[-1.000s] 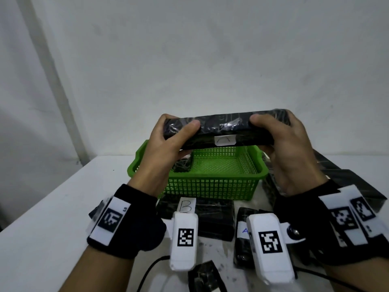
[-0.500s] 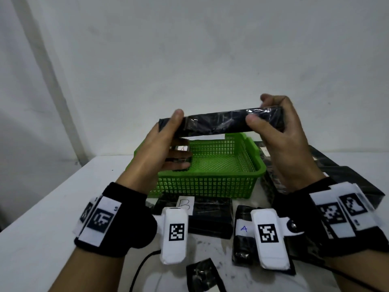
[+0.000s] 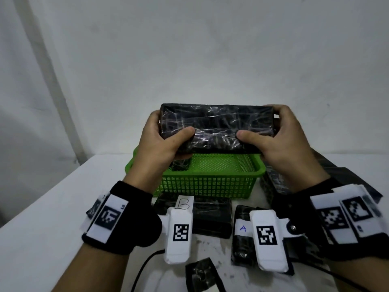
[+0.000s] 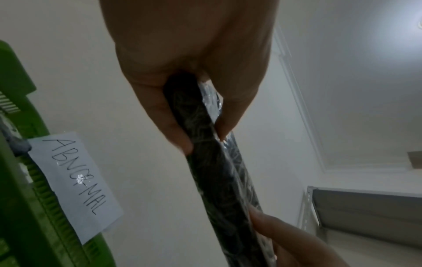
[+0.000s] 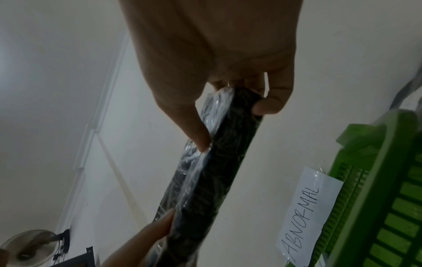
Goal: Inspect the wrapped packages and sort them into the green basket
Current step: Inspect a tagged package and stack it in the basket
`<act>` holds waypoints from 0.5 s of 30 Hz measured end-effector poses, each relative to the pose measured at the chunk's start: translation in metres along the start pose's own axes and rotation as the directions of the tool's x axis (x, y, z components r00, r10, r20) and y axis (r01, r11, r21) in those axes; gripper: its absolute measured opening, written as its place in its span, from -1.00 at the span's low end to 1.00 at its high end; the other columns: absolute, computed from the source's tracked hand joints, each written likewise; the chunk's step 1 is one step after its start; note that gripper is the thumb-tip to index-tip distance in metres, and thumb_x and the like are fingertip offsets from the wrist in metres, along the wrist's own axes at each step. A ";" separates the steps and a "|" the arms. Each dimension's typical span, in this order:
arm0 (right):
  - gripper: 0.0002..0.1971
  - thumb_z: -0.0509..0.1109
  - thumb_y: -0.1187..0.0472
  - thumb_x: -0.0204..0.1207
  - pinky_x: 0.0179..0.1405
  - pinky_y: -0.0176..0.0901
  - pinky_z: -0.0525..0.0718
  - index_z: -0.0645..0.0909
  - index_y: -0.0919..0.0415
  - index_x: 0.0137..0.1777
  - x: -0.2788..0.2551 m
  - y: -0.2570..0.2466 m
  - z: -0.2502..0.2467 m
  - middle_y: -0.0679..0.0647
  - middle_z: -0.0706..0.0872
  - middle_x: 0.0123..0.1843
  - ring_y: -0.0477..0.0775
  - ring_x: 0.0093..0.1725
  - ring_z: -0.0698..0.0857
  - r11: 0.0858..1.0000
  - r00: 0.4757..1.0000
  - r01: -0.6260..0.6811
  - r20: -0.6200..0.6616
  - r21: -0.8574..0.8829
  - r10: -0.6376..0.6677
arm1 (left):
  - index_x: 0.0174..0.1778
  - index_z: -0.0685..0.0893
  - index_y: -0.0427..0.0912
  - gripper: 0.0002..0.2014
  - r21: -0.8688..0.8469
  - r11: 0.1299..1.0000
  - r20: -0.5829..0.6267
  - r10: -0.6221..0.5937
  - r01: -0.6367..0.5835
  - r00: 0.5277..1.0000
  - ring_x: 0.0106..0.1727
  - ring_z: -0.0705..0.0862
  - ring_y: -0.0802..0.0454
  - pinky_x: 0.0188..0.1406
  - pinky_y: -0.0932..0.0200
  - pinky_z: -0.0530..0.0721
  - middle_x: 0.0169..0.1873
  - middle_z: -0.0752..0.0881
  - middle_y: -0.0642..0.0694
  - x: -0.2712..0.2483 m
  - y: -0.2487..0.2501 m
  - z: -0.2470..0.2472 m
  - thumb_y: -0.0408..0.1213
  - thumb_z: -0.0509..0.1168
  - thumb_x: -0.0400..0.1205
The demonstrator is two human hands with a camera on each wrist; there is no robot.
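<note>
A white desk (image 3: 42, 207) stands against a plain pale wall, its top scuffed with dark marks near the front edge; the left part of the desk lies bare out to its left edge. The left hand (image 3: 160, 142) grasps the left end of a long black package (image 3: 216, 127) wrapped in crinkled, glossy clear film, thumb across the near face and fingers behind. The package is held level in the air, above and apart from the green basket (image 3: 206, 184), a rectangular plastic one with lattice walls and a perforated floor, standing at mid-desk near the wall. A smaller black wrapped package (image 3: 181, 165) lies inside its left end. From the wrist cameras a white paper label reading "ABNORMAL" (image 4: 77, 182) hangs on the basket's far wall. The right hand (image 3: 282, 142) grips the package's right end in the same way. In front of the basket lie more black wrapped packages, one with a tag marked "B" (image 3: 185, 202) and one marked "A" (image 3: 243, 228); further dark packages crowd the right side of the desk, though how many is hard to tell behind the wrist.
</note>
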State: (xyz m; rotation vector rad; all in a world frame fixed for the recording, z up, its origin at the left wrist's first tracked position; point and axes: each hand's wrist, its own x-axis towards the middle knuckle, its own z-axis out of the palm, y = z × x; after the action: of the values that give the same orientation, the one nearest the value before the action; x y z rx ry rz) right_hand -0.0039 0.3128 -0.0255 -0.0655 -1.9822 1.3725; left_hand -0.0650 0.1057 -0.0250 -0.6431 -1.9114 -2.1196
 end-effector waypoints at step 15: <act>-0.42 0.66 -0.21 0.19 -0.06 0.10 0.75 0.48 0.04 0.03 -0.004 -0.003 -0.004 -0.05 0.66 -0.14 0.01 -0.12 0.71 0.989 0.996 0.088 0.007 0.123 -0.089 | 0.13 0.59 0.01 -0.54 0.184 0.977 0.033 0.103 -0.107 0.994 0.09 0.79 0.12 0.10 -0.10 0.80 -0.02 0.79 0.11 -0.005 0.001 0.002 0.18 0.47 0.44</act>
State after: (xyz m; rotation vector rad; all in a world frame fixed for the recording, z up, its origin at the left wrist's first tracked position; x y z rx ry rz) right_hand 0.0026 0.3130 -0.0243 0.0871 -1.8836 1.4363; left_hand -0.0597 0.1067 -0.0268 -0.7150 -2.0097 -1.8510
